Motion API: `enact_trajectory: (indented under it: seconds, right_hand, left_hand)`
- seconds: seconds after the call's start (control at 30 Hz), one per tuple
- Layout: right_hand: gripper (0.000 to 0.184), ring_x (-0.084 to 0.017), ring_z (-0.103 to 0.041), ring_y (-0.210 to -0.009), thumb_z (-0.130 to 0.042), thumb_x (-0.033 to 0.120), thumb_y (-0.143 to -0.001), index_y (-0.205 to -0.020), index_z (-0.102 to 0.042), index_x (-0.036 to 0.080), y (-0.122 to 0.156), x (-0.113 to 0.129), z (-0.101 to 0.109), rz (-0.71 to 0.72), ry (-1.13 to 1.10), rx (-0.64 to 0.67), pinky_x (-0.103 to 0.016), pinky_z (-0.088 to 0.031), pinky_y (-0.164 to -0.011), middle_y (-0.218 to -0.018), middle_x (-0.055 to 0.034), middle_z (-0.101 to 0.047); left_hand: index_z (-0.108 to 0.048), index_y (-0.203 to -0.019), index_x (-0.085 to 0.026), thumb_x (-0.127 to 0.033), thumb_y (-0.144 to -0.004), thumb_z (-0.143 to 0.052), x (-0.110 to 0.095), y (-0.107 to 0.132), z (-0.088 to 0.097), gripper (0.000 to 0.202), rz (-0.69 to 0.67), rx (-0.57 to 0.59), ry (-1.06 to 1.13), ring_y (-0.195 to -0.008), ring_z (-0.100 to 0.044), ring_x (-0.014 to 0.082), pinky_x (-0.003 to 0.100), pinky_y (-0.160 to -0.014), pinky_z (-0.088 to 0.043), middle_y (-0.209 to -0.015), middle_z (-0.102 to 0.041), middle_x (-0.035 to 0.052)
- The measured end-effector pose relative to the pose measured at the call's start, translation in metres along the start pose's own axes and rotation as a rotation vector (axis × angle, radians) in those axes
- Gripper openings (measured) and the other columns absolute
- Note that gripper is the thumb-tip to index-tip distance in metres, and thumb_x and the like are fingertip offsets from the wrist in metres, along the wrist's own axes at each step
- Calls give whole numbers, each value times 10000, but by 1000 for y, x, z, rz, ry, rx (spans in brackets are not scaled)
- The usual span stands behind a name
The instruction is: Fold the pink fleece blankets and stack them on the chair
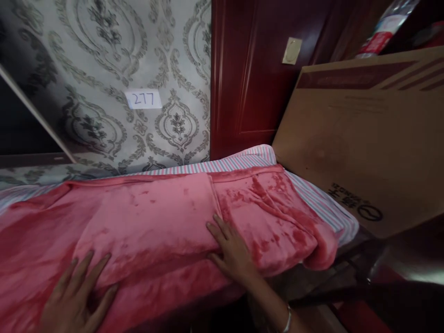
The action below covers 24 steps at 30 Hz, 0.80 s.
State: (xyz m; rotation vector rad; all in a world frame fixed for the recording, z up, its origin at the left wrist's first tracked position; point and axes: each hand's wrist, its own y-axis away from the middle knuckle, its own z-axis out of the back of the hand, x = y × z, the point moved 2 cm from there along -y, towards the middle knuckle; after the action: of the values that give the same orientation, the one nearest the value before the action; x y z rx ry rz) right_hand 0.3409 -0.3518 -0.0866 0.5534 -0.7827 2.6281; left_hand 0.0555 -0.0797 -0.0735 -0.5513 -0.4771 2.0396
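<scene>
A pink fleece blanket [156,217] lies spread across a bed with a striped sheet [312,194]. My left hand [74,296] rests flat on the blanket near the front edge at lower left, fingers spread. My right hand [232,249] lies palm down on the blanket further right, fingers stretched out, beside a fold line in the fabric. A bracelet [287,319] shows on the right wrist. Neither hand grips anything.
A large cardboard box [364,138] leans at the right end of the bed. Behind stand a patterned wall [121,60] with a label reading 277 [143,99] and a dark red wooden door [256,69]. The floor at lower right is dark.
</scene>
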Motion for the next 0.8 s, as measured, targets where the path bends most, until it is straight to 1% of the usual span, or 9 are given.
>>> enact_trajectory:
  seconds: [0.03, 0.07, 0.17, 0.23, 0.3, 0.4, 0.47, 0.6, 0.8]
  right_hand:
    - [941, -357, -350, -1497, -729, 258, -832, -1632, -242, 353, 1, -1, -2, -1, -6, -4, -630, -394, -1169, -1693, -70, -240]
    - [956, -362, -347, -1498, -719, 250, -833, -1637, -214, 367, 3, -2, -4, 0, -11, -5, -639, -395, -1168, -1696, -57, -230]
    - [982, -377, -364, -1485, -696, 261, -841, -1647, -151, 391, 8, -4, -10, 28, -13, -18, -638, -431, -1143, -1705, -28, -191]
    - [966, -378, -387, -1472, -678, 277, -859, -1650, -136, 389, 12, -6, -12, 32, 5, -23, -623, -455, -1123, -1705, -24, -190]
    - [919, -374, -400, -1465, -642, 272, -890, -1651, -139, 377, 15, -7, -11, 18, 48, -22, -610, -463, -1111, -1698, -30, -221]
    - [862, -368, -418, -1455, -593, 262, -927, -1654, -139, 356, 16, -8, -8, 48, 95, -5, -581, -484, -1085, -1688, -48, -257]
    - [844, -371, -424, -1450, -577, 285, -939, -1655, -136, 348, 15, -8, -7, 85, 93, -16, -572, -493, -1070, -1687, -57, -258]
    - [772, -372, -438, -1436, -540, 321, -967, -1647, -174, 351, 15, -9, -7, 99, 62, -62, -593, -487, -1065, -1673, -69, -288]
    - [704, -342, -404, -1465, -563, 329, -965, -1617, -298, 313, 10, -10, -7, 89, 1, -68, -576, -424, -1141, -1668, -93, -303]
  left_hand:
    - [-298, -1613, -366, -489, -871, -507, -2, 0, 3, 780, -16, -25, -6, -1476, -374, 417, 659, -1202, -327, -1606, -449, 1]
    - [-297, -1607, -400, -474, -871, -526, -5, 0, 5, 774, -32, -36, 2, -1471, -379, 424, 670, -1193, -333, -1628, -414, -19]
    - [-241, -1560, -585, -461, -883, -547, -13, 1, 13, 753, -29, -54, 8, -1467, -381, 427, 703, -1166, -355, -1665, -291, -171]
    - [-215, -1536, -642, -464, -900, -541, -17, 1, 16, 736, 0, -44, -16, -1476, -375, 406, 687, -1163, -370, -1668, -236, -223]
    - [-223, -1556, -600, -445, -916, -538, -19, 2, 18, 730, -12, -32, -61, -1482, -375, 383, 642, -1165, -391, -1683, -234, -178]
    - [-266, -1597, -463, -408, -918, -560, -18, 7, 18, 742, -73, -20, -134, -1487, -374, 375, 584, -1163, -405, -1695, -273, -37]
    - [-305, -1595, -401, -405, -912, -576, -16, 10, 17, 735, -79, -20, -163, -1492, -367, 371, 557, -1161, -407, -1686, -300, 18]
    - [-404, -1554, -343, -415, -913, -581, -15, 16, 15, 668, -53, -17, -168, -1496, -369, 356, 523, -1156, -417, -1663, -348, 61]
    - [-507, -1488, -274, -378, -942, -551, -16, 14, 13, 558, -42, -49, -153, -1498, -362, 360, 537, -1132, -433, -1605, -437, 112]
